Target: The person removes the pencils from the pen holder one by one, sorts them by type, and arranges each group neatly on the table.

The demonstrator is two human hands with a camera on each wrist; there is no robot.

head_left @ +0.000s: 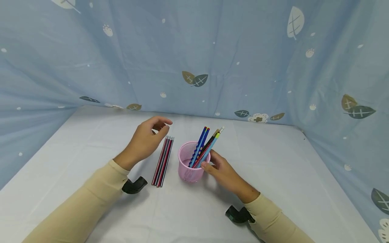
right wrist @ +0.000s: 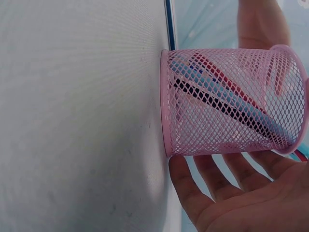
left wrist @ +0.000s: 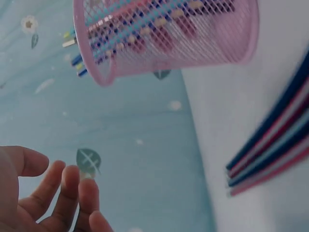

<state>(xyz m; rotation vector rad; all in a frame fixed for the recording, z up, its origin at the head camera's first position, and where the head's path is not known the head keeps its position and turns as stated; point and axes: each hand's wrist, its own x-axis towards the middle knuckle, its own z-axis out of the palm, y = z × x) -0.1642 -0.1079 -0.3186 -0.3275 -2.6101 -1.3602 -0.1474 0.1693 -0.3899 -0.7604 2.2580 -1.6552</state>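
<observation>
A pink mesh pencil cup [head_left: 190, 173] stands upright on the white surface. Several pencils [head_left: 203, 148] lean to the right inside it, some blue with dots, others light blue, black and red. My right hand [head_left: 223, 172] holds the cup from its right side, thumb near the rim; the right wrist view shows its fingers against the mesh [right wrist: 227, 106]. Left of the cup, several striped pencils [head_left: 163, 162] in red, dark and silver lie side by side. Above their far ends hovers my left hand [head_left: 149, 138], fingers loosely bent, nothing between them in the left wrist view.
A white cloth [head_left: 261, 152] covers the table. Behind it and along both sides hangs a blue curtain [head_left: 237, 60] with leaf prints. Each wrist carries a black camera mount [head_left: 134, 185] near the sleeve.
</observation>
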